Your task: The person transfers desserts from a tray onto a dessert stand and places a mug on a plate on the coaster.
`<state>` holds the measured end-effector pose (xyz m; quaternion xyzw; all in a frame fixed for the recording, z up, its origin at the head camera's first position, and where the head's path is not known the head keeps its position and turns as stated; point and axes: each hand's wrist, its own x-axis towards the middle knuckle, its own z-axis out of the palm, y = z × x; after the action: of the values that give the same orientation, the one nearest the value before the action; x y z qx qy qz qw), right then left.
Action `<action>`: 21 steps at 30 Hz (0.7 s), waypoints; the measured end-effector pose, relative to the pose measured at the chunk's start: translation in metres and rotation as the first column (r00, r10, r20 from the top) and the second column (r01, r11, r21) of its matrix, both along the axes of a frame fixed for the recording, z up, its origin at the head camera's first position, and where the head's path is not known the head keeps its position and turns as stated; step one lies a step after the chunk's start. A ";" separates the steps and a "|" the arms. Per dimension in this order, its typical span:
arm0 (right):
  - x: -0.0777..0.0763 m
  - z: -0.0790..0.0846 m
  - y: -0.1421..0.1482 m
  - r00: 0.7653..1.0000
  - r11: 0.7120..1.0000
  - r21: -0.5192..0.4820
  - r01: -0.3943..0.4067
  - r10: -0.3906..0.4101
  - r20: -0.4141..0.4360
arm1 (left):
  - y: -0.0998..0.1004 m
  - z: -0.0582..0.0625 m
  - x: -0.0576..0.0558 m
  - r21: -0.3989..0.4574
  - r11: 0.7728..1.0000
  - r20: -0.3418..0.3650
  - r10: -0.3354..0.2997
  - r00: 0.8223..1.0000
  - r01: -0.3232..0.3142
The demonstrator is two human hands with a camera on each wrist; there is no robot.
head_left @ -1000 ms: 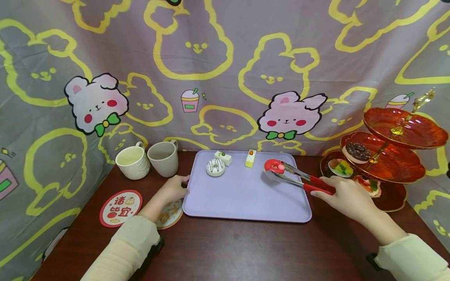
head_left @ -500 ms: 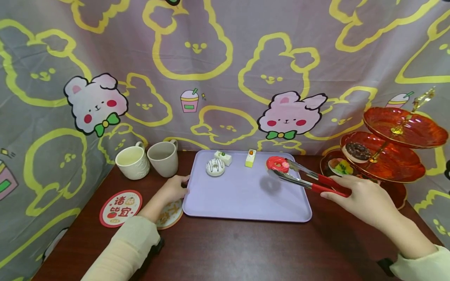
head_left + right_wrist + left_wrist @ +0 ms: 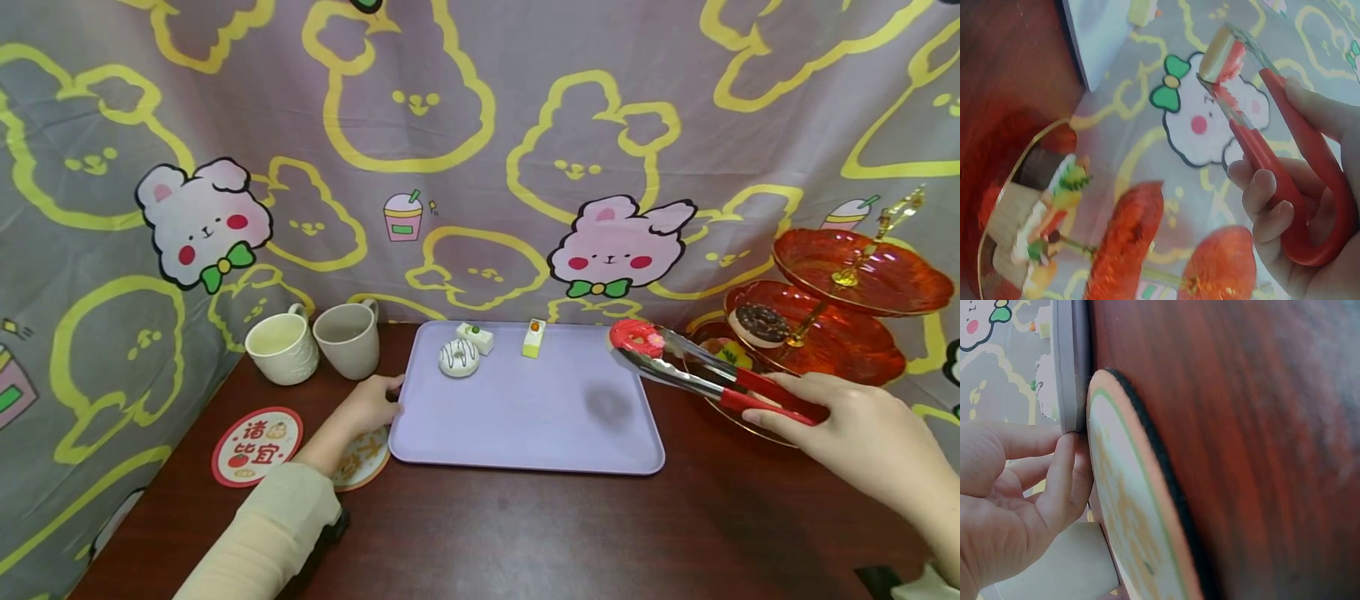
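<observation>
My left hand [image 3: 369,404] pinches the left rim of a lilac tray [image 3: 525,425] between thumb and fingers, as the left wrist view [image 3: 1029,481] confirms. My right hand [image 3: 855,425] grips red-handled metal tongs [image 3: 738,400]. Between the tongs' tips a red-iced doughnut [image 3: 622,335] with a small pink flower hangs in the air, above the tray's back right corner; its pale base shows in the right wrist view. On the tray lie a white doughnut [image 3: 458,358] with dark stripes, a white cake piece [image 3: 484,341] and a yellow-and-white cake piece [image 3: 533,343].
A three-tier amber stand [image 3: 862,271] rises at the right, with a chocolate doughnut [image 3: 760,325] on its middle tier. Fruit-topped pastries [image 3: 1035,231] sit on its lowest tier. Two mugs [image 3: 348,343] and a red-rimmed coaster [image 3: 257,446] are at the left. A second coaster [image 3: 362,462] lies below my left hand.
My right hand has carried the tongs and red doughnut up and rightward, from over the tray towards the stand. The left hand keeps its place on the tray rim.
</observation>
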<state>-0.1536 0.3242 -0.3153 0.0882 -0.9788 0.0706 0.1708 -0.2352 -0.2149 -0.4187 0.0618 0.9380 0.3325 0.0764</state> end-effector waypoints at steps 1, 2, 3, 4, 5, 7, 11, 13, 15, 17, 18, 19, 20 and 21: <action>0.002 0.002 0.002 1.000 1.000 0.005 0.011 -0.011 0.002 | 0.000 0.000 0.000 -0.001 1.000 0.000 0.000 1.000 0.000; 0.003 0.003 0.004 1.000 1.000 0.004 0.017 -0.017 0.000 | 0.000 0.000 0.000 -0.004 1.000 0.001 0.000 1.000 0.000; 0.005 0.004 0.006 1.000 1.000 0.005 0.020 -0.020 -0.006 | -0.001 0.000 0.000 -0.004 1.000 0.002 -0.001 1.000 0.001; 0.007 0.005 0.008 1.000 1.000 0.004 0.027 -0.027 -0.016 | -0.001 0.000 0.000 -0.006 1.000 0.004 -0.001 1.000 0.001; 0.008 0.006 0.010 0.999 0.999 0.002 0.038 -0.038 -0.022 | -0.001 0.000 0.000 -0.007 1.000 0.007 0.000 1.000 0.000; 0.012 0.007 0.013 0.997 0.999 -0.002 0.050 -0.050 -0.053 | -0.001 0.000 0.000 -0.006 1.000 0.016 0.001 1.000 -0.001; 0.015 0.008 0.021 0.992 0.997 -0.063 0.049 -0.056 -0.109 | -0.002 0.001 0.000 -0.009 1.000 0.030 0.008 1.000 -0.008; 0.016 0.008 0.025 0.992 0.993 -0.102 0.060 -0.070 -0.104 | -0.002 0.001 0.000 -0.010 1.000 0.034 0.013 0.999 -0.013; 0.017 0.008 0.029 0.992 0.987 -0.144 0.074 -0.087 -0.088 | -0.002 0.001 0.000 -0.009 1.000 0.036 0.018 0.999 -0.018; 0.018 0.007 0.034 0.992 0.980 -0.188 0.071 -0.090 -0.094 | -0.002 0.002 0.000 -0.005 1.000 0.036 0.020 0.999 -0.020; 0.018 0.006 0.036 0.991 0.976 -0.207 0.066 -0.089 -0.100 | -0.002 0.002 0.000 -0.005 1.000 0.037 0.020 0.999 -0.020; 0.018 0.006 0.039 0.990 0.974 -0.219 0.054 -0.081 -0.115 | -0.002 0.002 0.000 -0.004 1.000 0.037 0.018 0.999 -0.018; 0.018 0.005 0.041 0.988 0.973 -0.230 0.033 -0.066 -0.138 | -0.002 0.002 0.000 -0.005 1.000 0.036 0.018 0.999 -0.018; 0.018 0.004 0.045 0.985 0.971 -0.237 0.017 -0.058 -0.164 | -0.002 0.002 0.000 -0.007 1.000 0.034 0.016 0.999 -0.016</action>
<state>-0.1353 0.3687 -0.3115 0.0546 -0.9469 0.1746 0.2643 -0.2354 -0.2173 -0.4169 0.0483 0.9382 0.3307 0.0898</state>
